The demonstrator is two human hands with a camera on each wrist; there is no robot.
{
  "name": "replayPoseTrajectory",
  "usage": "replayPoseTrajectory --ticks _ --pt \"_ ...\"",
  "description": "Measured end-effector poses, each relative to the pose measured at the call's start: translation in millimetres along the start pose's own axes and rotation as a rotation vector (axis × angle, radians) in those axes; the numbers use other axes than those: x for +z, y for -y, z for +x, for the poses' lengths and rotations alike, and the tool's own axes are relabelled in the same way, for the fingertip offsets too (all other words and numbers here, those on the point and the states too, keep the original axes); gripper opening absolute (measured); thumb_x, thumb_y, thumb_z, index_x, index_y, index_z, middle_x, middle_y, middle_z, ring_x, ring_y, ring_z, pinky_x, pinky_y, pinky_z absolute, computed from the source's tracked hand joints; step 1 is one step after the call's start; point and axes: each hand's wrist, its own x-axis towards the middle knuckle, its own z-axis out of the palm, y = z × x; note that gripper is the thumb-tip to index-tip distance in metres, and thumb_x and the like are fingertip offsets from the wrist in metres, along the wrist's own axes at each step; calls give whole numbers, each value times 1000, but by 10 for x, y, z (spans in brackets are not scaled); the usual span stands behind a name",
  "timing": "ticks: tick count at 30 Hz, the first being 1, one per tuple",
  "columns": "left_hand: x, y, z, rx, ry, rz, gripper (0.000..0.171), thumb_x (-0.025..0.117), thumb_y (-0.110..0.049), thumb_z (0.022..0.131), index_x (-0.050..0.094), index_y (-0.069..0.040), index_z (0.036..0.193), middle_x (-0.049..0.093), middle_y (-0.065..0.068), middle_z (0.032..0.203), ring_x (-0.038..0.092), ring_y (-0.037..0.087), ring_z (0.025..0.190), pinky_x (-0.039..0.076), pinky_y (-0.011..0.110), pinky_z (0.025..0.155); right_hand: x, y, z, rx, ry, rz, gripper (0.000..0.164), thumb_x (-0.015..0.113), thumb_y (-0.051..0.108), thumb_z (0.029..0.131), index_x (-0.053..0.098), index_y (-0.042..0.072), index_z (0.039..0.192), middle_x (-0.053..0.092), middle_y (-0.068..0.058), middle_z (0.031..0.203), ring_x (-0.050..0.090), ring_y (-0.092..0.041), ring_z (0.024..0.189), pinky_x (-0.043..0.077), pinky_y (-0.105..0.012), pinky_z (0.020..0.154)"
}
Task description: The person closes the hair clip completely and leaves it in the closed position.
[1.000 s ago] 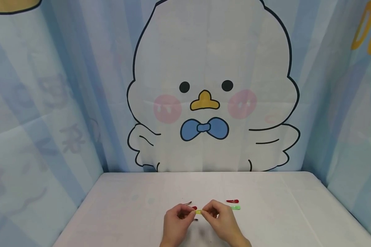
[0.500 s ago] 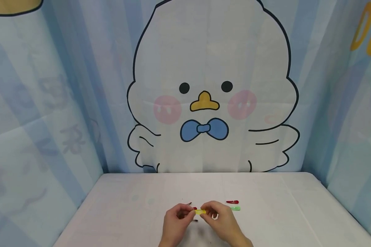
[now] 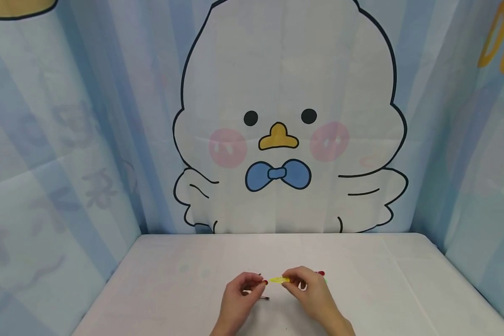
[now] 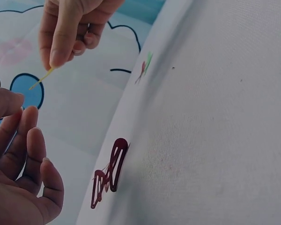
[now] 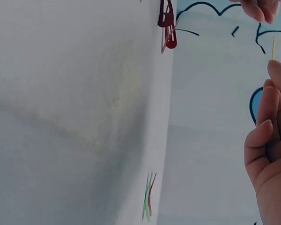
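My right hand pinches one end of a yellow snap hair clip between thumb and fingertips, above the white table. The clip's other end points toward my left hand, a short gap away. In the left wrist view the yellow clip appears edge-on as a thin strip. The left hand has loosely bent fingers, with nothing between thumb and forefinger. Under it, dark red hair clips lie on the table, partly hidden by that hand in the head view.
Behind the right hand lie a red clip and a green clip, the green one mostly covered in the head view. The white table ends at a curtain printed with a cartoon bird.
The yellow clip was between both hands' fingertips; the left hand has let go. My right hand has moved right and slightly up with it, leaving a gap.
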Motion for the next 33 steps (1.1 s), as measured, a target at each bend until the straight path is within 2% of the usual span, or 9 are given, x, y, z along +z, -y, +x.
replayPoseTrajectory --ticks 5,11,16,24,28,33 --pt "-24 5 11 15 0 26 20 77 -11 87 70 -3 104 70 -2 94 61 16 85 47 29 71 -63 -30 26 61 -19 -36 28 84 -6 74 73 15 89 58 16 77 52 -3 68 47 -24 58" --pt "-67 25 47 8 28 40 20 76 -12 89 70 -3 105 69 -1 96 59 18 86 47 32 73 -90 -83 40 77 -64 -65 32 85 -9 71 72 16 86 57 18 76 51 -3 66 45 -24 57" --pt "-91 84 80 -2 30 103 18 76 -11 87 70 -5 103 68 -3 94 59 16 83 47 35 72 -131 -119 39 102 -71 -92 31 86 -8 71 72 16 86 55 17 75 51 -3 65 45 -24 56" --pt "-136 177 102 -20 30 183 15 78 -12 86 71 -8 99 67 -4 92 57 17 85 50 31 73 -193 -203 17 67 -110 -69 30 86 -6 70 72 15 86 54 16 73 50 -3 62 44 -23 55" --pt "-185 213 122 -23 50 216 16 79 -9 84 70 -9 98 68 -3 93 57 18 88 49 36 77 -237 -239 8 135 -84 -73 27 86 -4 72 73 15 86 55 14 73 50 -3 63 45 -23 56" --pt "-234 257 142 -27 84 246 18 80 -7 83 70 -9 98 67 -2 94 57 19 89 48 40 80 -301 -280 0 272 -31 -108 21 85 -1 76 73 13 87 56 10 74 51 -6 66 46 -24 60"
